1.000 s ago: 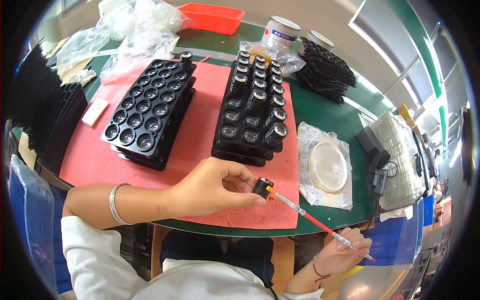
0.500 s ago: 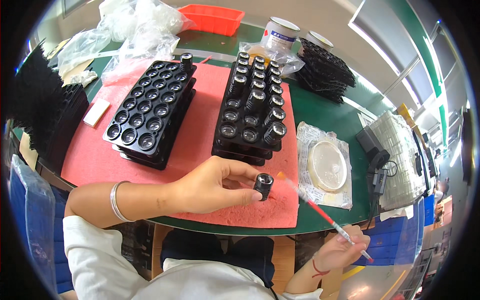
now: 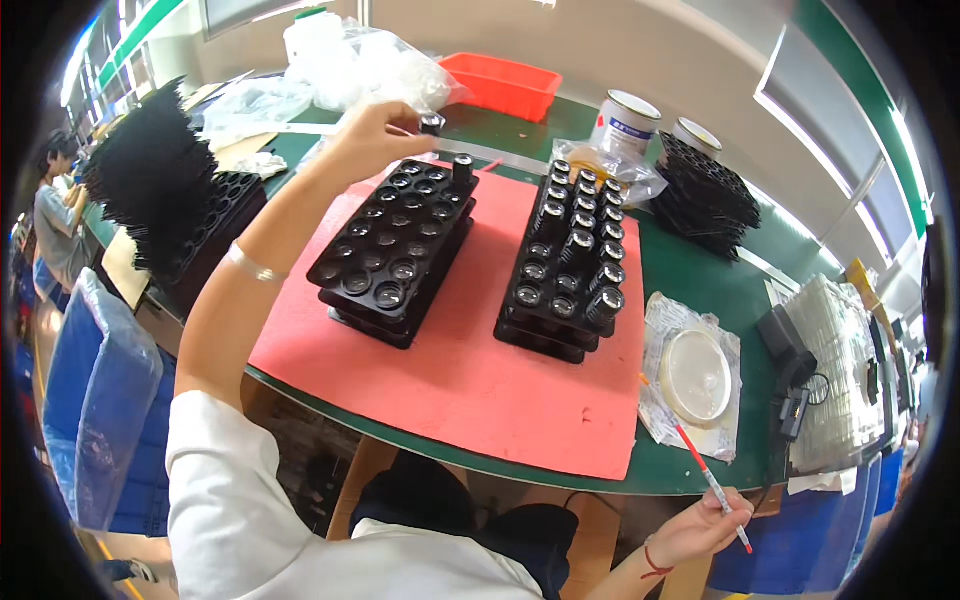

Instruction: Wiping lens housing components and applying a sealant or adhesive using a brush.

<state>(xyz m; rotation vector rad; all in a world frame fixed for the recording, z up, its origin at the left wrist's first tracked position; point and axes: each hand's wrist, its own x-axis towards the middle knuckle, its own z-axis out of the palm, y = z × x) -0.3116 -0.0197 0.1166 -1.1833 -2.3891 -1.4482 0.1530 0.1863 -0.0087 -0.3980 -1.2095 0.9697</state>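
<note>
My left hand [image 3: 380, 135] is stretched far forward, its fingers closed on a short black lens barrel [image 3: 432, 122] with a glass top. The barrel is held above the far end of the left black tray [image 3: 365, 318], whose rows of round pockets hold lens pieces. One taller barrel [image 3: 463, 168] stands upright at that tray's far right corner. Low at the right, my right hand [image 3: 703, 527] grips a thin red-and-white paintbrush [image 3: 697, 455] with an orange tip, pointing up and left. The right black tray [image 3: 540, 335] bears several lens barrels, some standing taller than others.
Both stacked trays rest on a pink foam mat [image 3: 480, 400] over a green table. A round dish [image 3: 697, 376] sits on newspaper at the right. Behind are a red bin [image 3: 505, 85], a paint can [image 3: 627, 125], plastic bags [image 3: 370, 65] and stacked black trays [image 3: 705, 190].
My left hand has carried the lens barrel from the mat's near side forward to the left tray's far end. My right hand still holds the paintbrush low. The whole view has shifted.
</note>
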